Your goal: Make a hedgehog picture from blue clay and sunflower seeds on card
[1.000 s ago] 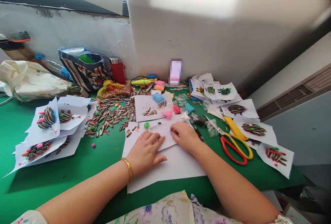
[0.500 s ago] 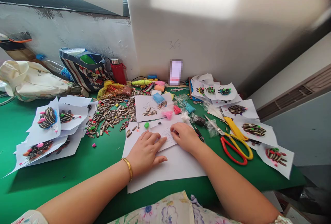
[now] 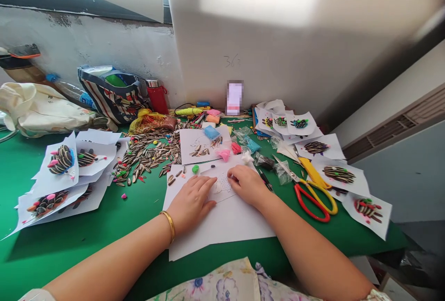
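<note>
My left hand [image 3: 195, 201] lies flat on the white paper [image 3: 225, 227], its fingers stretched over the left part of a small sheet with a pencil drawing [image 3: 224, 184]. At the drawing's right edge rests my right hand [image 3: 248, 185], its fingers curled together; what they hold, if anything, is hidden. A green clay ball [image 3: 195, 169] and a few sunflower seeds [image 3: 171, 179] lie beyond my left hand. Pink clay [image 3: 224, 154] and white clay [image 3: 247, 157] sit past the small sheet, near another sheet [image 3: 187, 146] with seeds on it.
Seed-decorated papers stand stacked at left [image 3: 60, 159] and right [image 3: 339, 174]. Red-and-yellow scissors [image 3: 314, 199] lie right of my right hand. A seed pile [image 3: 146, 153], striped bag [image 3: 114, 95], red bottle [image 3: 157, 97] and phone [image 3: 234, 98] are farther back.
My left hand has drawn back slightly to the left, its fingers closer together, showing more of the drawing. My right hand stays at the drawing's right edge. The view has shifted slightly.
</note>
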`<state>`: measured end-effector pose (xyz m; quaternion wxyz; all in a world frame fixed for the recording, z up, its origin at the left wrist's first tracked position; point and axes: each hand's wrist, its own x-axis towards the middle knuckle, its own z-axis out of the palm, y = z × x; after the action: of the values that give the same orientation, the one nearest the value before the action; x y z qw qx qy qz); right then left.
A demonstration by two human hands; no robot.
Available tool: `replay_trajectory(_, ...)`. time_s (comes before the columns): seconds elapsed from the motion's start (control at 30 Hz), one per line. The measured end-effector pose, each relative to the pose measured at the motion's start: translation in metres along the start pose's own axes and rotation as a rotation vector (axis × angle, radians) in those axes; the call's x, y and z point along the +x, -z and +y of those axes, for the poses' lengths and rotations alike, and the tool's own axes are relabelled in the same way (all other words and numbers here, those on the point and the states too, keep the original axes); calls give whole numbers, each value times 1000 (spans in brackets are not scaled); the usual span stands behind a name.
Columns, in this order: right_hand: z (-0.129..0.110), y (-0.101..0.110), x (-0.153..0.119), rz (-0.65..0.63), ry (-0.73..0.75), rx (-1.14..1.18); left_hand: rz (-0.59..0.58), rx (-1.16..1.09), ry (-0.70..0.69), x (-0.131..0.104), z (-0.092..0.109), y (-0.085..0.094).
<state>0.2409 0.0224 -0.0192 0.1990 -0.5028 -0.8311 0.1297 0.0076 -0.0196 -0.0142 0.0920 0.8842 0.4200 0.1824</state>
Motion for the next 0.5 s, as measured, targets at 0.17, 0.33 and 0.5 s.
replay_trajectory(0.17,1,-1,-2,19,15,9,-16,6,12,0,-4,-3)
replay_trajectory(0.33,2,-2,-3,33,27,2,-23,11,11,1,-4,-2)
replay_trajectory(0.5,1,-2,-2,49,25,-3,-21,23,2,2,-4,-2)
